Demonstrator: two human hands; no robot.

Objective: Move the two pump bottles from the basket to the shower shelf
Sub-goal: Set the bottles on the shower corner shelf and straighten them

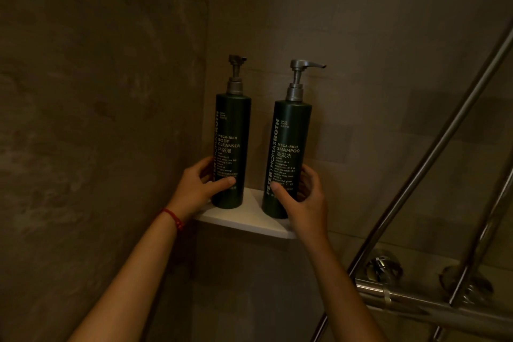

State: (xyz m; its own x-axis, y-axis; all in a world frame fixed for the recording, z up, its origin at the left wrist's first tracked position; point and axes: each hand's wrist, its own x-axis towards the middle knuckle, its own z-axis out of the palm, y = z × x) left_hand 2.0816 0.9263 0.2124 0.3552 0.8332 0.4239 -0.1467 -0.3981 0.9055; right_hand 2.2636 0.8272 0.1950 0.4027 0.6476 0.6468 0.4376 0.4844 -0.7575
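both bottles stand upright on the white corner shelf [244, 221]; the left hand [194, 189] wraps its fingers around the body cleanser bottle [231, 153], the right hand [304, 197] around the shampoo bottle [288, 158], likely steadying them apart, labels facing out.

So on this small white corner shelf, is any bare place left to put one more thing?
Little. The white corner shelf is bare only in a wedge between the dark green body cleanser pump bottle and the dark green shampoo pump bottle, plus a front strip. The left hand and right hand crowd both sides.
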